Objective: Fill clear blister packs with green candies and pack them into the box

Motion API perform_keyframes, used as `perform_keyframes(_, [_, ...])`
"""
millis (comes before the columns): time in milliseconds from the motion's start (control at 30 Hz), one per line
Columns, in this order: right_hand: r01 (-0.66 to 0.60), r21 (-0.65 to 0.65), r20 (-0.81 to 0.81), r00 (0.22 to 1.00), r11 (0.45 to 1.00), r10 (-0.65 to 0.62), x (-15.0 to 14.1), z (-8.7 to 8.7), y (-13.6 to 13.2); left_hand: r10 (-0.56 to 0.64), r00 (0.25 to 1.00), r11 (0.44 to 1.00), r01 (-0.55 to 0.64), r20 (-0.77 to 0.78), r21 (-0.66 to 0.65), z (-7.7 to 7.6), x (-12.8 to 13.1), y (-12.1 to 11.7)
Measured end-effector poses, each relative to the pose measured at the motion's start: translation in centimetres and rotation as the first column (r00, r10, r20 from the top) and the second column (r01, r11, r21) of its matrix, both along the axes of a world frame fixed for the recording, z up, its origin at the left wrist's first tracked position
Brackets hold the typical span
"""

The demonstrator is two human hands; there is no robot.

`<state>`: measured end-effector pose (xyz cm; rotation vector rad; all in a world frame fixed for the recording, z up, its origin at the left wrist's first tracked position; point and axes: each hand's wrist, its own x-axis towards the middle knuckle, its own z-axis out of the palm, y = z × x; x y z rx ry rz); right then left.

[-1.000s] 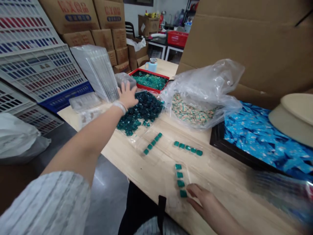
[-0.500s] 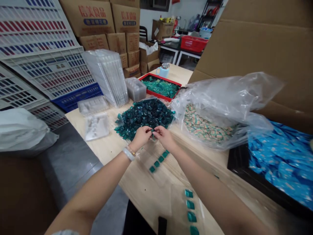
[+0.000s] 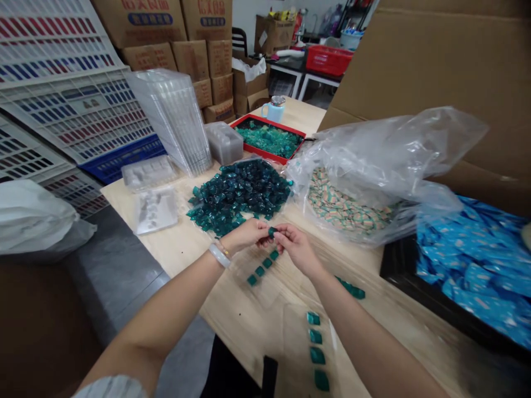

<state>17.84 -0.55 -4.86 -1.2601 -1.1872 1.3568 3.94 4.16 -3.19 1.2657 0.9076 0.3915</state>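
My left hand point(image 3: 249, 233) and my right hand point(image 3: 295, 246) meet over the table, their fingertips pinched on one small dark green wrapped piece point(image 3: 271, 232). Just behind them lies a heap of dark teal wrapped pieces point(image 3: 244, 190). Below my hands, a slanting row of green pieces point(image 3: 259, 271) sits in a clear plastic tray. Nearer to me, a second clear tray point(image 3: 292, 337) holds a column of green pieces point(image 3: 316, 355). More green pieces point(image 3: 352, 289) show beside my right forearm, which partly covers them.
Red-rimmed tray point(image 3: 238, 121) with green bits, and a blue mug point(image 3: 274, 109), stand at the back. On the right are a clear bag point(image 3: 398, 149) of small patterned packets and a black tray point(image 3: 398, 265) of blue packets. Stacked clear trays point(image 3: 170, 121) rise at left, beside crates point(image 3: 103, 105).
Both hands have come back from the heap's near edge, slightly right and toward me, with the green piece between them. The view has shifted a little.
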Motion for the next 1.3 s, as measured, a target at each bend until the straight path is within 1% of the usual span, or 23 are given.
perform_keyframes(100, [-0.005, 0.133, 0.200, 0.980, 0.991, -0.022, 0.2, 0.6, 0.4, 0.014, 0.999, 0.997, -0.011, -0.039, 0.074, 0.5, 0.3, 0.2])
perform_keyframes(167, [0.017, 0.185, 0.302, 0.950, 0.983, -0.074, 1.2, 1.0, 0.2, 0.050, 0.989, 0.973, -0.016, -0.142, 0.231, 0.6, 0.3, 0.5])
perform_keyframes(200, [0.057, 0.196, 0.337, 0.934, 0.979, -0.122, 2.1, 1.1, -0.3, 0.121, 0.967, 0.934, -0.034, -0.225, 0.356, 0.5, 0.3, 0.8])
perform_keyframes(233, [0.108, 0.202, 0.366, 0.914, 0.973, -0.177, 3.3, 1.3, -1.2, 0.231, 0.919, 0.871, -0.049, -0.319, 0.489, 0.3, 0.4, 1.1])
perform_keyframes(267, [0.157, 0.204, 0.395, 0.890, 0.966, -0.228, 4.7, 1.6, -2.6, 0.356, 0.841, 0.794, -0.043, -0.406, 0.607, -0.1, 0.4, 1.4])
perform_keyframes(300, [0.193, 0.204, 0.430, 0.863, 0.960, -0.265, 6.1, 1.9, -4.5, 0.468, 0.744, 0.722, -0.012, -0.477, 0.691, -0.5, 0.6, 1.7])
perform_keyframes(333, [0.202, 0.197, 0.473, 0.837, 0.959, -0.274, 7.6, 2.2, -6.9, 0.546, 0.647, 0.675, 0.036, -0.532, 0.737, -1.0, 0.9, 2.0])
perform_keyframes(367, [0.190, 0.187, 0.520, 0.813, 0.964, -0.261, 8.9, 2.6, -9.6, 0.583, 0.570, 0.656, 0.090, -0.579, 0.749, -1.6, 1.2, 2.1])
perform_keyframes(433, [0.117, 0.131, 0.628, 0.759, 0.984, -0.174, 10.6, 3.4, -15.2, 0.598, 0.494, 0.647, 0.167, -0.631, 0.744, -2.5, 1.9, 2.3])
perform_keyframes(500, [0.038, 0.064, 0.704, 0.706, 0.997, -0.072, 10.9, 3.9, -20.3, 0.607, 0.488, 0.631, 0.184, -0.627, 0.754, -3.0, 2.4, 2.3])
perform_keyframes(567, [-0.057, 0.006, 0.743, 0.669, 0.998, 0.034, 9.7, 3.9, -23.8, 0.618, 0.513, 0.608, 0.167, -0.595, 0.776, -3.1, 2.7, 2.4])
perform_keyframes(633, [-0.165, -0.025, 0.782, 0.611, 0.986, 0.122, 7.9, 3.4, -25.6, 0.630, 0.552, 0.587, 0.122, -0.546, 0.801, -2.7, 2.7, 2.4])
perform_keyframes(667, [-0.222, -0.029, 0.815, 0.559, 0.975, 0.152, 7.1, 3.0, -26.0, 0.635, 0.577, 0.576, 0.090, -0.514, 0.813, -2.3, 2.7, 2.4])
perform_keyframes(733, [-0.327, -0.031, 0.896, 0.410, 0.944, 0.172, 5.8, 2.1, -26.2, 0.633, 0.637, 0.563, 0.009, -0.439, 0.826, -1.1, 2.7, 1.8])
perform_keyframes(800, [-0.418, -0.046, 0.952, 0.258, 0.907, 0.168, 5.2, 1.3, -26.2, 0.591, 0.727, 0.580, -0.082, -0.349, 0.811, 0.3, 2.8, -0.2])
perform_keyframes(833, [-0.450, -0.057, 0.965, 0.205, 0.891, 0.165, 5.2, 1.0, -26.2, 0.540, 0.786, 0.613, -0.122, -0.301, 0.780, 0.9, 2.8, -1.8])
perform_keyframes(900, [-0.476, -0.063, 0.975, 0.157, 0.877, 0.155, 5.3, 0.8, -26.3, 0.375, 0.904, 0.742, -0.163, -0.203, 0.650, 1.7, 3.0, -6.3])
perform_keyframes(967, [-0.479, -0.061, 0.978, 0.146, 0.876, 0.148, 5.4, 0.9, -26.4, 0.127, 0.984, 0.933, -0.076, -0.125, 0.351, 1.5, 3.2, -11.6])
perform_keyframes(1000, [-0.481, -0.065, 0.978, 0.142, 0.875, 0.151, 5.4, 1.1, -26.4, 0.058, 0.995, 0.978, -0.040, -0.082, 0.205, 1.0, 3.4, -14.1])
perform_keyframes(1033, [-0.488, -0.073, 0.978, 0.136, 0.870, 0.158, 5.3, 1.2, -26.4, 0.011, 0.999, 0.996, -0.007, -0.044, 0.088, 0.2, 3.5, -16.3])
perform_keyframes(1100, [-0.508, -0.096, 0.978, 0.114, 0.856, 0.177, 4.9, 1.2, -26.3, 0.011, 1.000, 1.000, -0.011, -0.013, -0.009, -1.5, 3.8, -19.4])
perform_keyframes(1200, [-0.515, -0.111, 0.980, 0.085, 0.850, 0.180, 4.0, 0.6, -26.4, 0.080, 0.996, 0.994, -0.076, -0.040, 0.076, -3.7, 4.1, -21.1])
perform_keyframes(1300, [-0.487, -0.052, 0.987, 0.107, 0.872, 0.119, 3.4, -0.2, -27.1, 0.115, 0.992, 0.980, -0.106, -0.047, 0.169, -4.5, 4.1, -21.0])
